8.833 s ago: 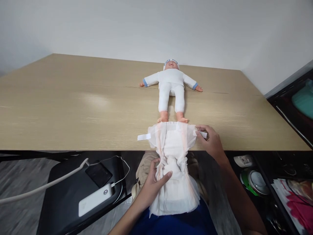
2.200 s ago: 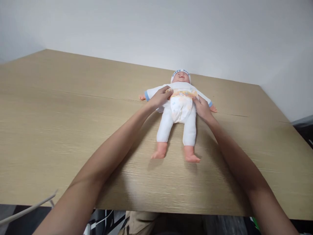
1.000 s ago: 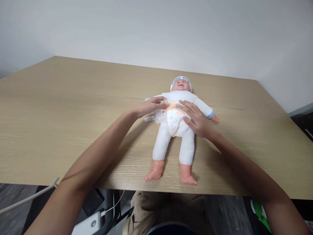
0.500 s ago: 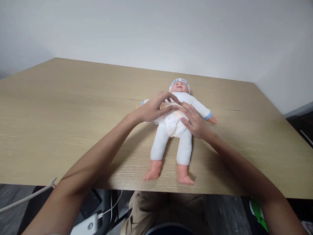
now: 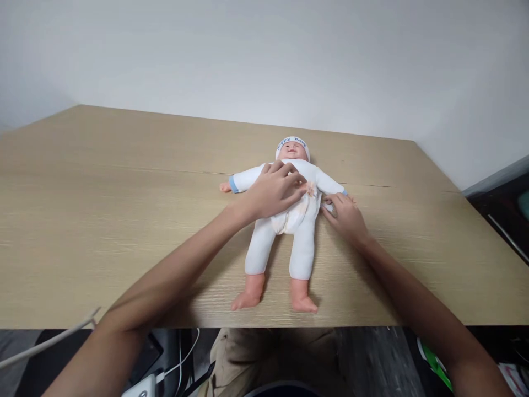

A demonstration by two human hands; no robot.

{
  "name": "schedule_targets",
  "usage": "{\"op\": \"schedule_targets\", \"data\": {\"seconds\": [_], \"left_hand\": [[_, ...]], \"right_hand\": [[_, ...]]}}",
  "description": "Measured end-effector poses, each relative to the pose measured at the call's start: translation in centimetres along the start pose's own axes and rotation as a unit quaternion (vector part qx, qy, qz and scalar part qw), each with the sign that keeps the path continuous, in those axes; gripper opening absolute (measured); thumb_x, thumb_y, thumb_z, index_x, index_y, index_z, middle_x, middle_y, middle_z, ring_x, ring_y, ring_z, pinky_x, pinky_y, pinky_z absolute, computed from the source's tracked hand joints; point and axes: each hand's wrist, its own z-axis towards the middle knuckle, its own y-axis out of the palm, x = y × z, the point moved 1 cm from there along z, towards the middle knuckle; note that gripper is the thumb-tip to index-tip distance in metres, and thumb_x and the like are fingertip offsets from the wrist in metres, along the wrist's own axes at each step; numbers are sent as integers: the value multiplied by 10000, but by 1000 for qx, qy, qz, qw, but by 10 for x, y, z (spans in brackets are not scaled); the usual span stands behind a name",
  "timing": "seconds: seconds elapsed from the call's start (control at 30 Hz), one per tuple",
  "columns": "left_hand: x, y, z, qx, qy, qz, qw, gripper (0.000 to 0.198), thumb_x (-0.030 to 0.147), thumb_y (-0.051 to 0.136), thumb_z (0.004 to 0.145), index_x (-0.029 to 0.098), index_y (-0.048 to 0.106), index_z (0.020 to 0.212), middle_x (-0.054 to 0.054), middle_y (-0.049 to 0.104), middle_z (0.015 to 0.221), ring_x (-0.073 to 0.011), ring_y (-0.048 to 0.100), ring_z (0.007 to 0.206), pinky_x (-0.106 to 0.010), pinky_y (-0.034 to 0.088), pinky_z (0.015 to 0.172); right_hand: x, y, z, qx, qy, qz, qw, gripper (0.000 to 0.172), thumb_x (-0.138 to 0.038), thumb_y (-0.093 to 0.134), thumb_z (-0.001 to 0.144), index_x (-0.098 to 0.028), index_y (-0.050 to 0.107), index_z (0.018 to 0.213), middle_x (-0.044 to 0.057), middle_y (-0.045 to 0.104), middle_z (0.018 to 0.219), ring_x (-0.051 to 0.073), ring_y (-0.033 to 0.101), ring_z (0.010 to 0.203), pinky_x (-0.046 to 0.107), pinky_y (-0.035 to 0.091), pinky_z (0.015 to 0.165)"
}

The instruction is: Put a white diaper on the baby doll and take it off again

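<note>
A baby doll (image 5: 289, 231) in a white suit and cap lies on its back on the wooden table (image 5: 103, 209), feet toward me. A white diaper (image 5: 303, 207) is wrapped round its waist. My left hand (image 5: 273, 190) lies over the doll's belly, fingers curved and pressing the diaper's front. My right hand (image 5: 345, 215) is at the doll's right-hand side, its fingers pinched on the diaper's side tab by the hip.
A white wall rises behind the table. Below the near edge are a white cable (image 5: 45, 342), a white device (image 5: 140, 389) with a thin wire, and my trousers (image 5: 243, 358). Dark shelving (image 5: 504, 209) stands at the right.
My left hand slid across onto the doll's belly. My right hand left the diaper front and moved out to the side tab at the hip. The view shifted slightly.
</note>
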Motion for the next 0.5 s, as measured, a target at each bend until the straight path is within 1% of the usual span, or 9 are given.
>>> {"op": "schedule_targets", "data": {"seconds": [0.07, 0.17, 0.27, 0.33, 0.4, 0.5], "left_hand": [[13, 5, 13, -3, 2, 8, 1000, 419, 494, 471, 1139, 221, 747, 1294, -144, 692, 1325, -360, 570, 1269, -561, 408, 1143], [27, 11, 27, -30, -2, 0, 1000, 353, 421, 523, 1104, 197, 752, 1253, -142, 722, 1330, -361, 573, 1255, -557, 412, 1130], [31, 17, 33, -57, -30, 3, 998, 293, 367, 563, 1061, 186, 774, 1153, -138, 748, 1296, -386, 563, 1247, -559, 426, 1095], [31, 20, 32, -59, -41, 8, 997, 286, 360, 575, 1046, 187, 785, 1134, -129, 755, 1296, -396, 556, 1248, -567, 428, 1090], [30, 22, 31, -51, -43, 11, 998, 295, 366, 588, 1036, 190, 791, 1157, -122, 755, 1308, -400, 552, 1253, -574, 426, 1098], [29, 23, 29, -45, -42, 20, 998, 330, 408, 626, 1014, 181, 795, 1184, -133, 750, 1311, -410, 554, 1259, -578, 427, 1101]], "right_hand": [[-4, 6, 2, 3, 25, 12, 1000, 109, -259, 626, 1015, -215, 716, 1058, 143, 784, 1139, 331, 711, 1062, 448, 526, 942], [-4, 13, -1, 15, 76, 60, 995, 83, -288, 656, 985, -224, 681, 1032, 119, 766, 1055, 307, 707, 1009, 420, 523, 902], [2, 15, -6, 10, 138, 94, 986, 166, -383, 722, 940, -248, 635, 982, 69, 742, 957, 282, 697, 924, 395, 507, 847], [5, 14, -8, -3, 165, 117, 979, 232, -434, 748, 916, -262, 593, 924, 46, 736, 923, 264, 686, 883, 378, 491, 817], [5, 12, -9, -10, 168, 136, 976, 273, -455, 751, 910, -268, 556, 873, 38, 744, 912, 255, 686, 882, 371, 483, 818], [0, 10, -8, 0, 146, 139, 979, 274, -458, 723, 925, -268, 541, 848, 43, 759, 904, 258, 696, 896, 373, 474, 825]]}}
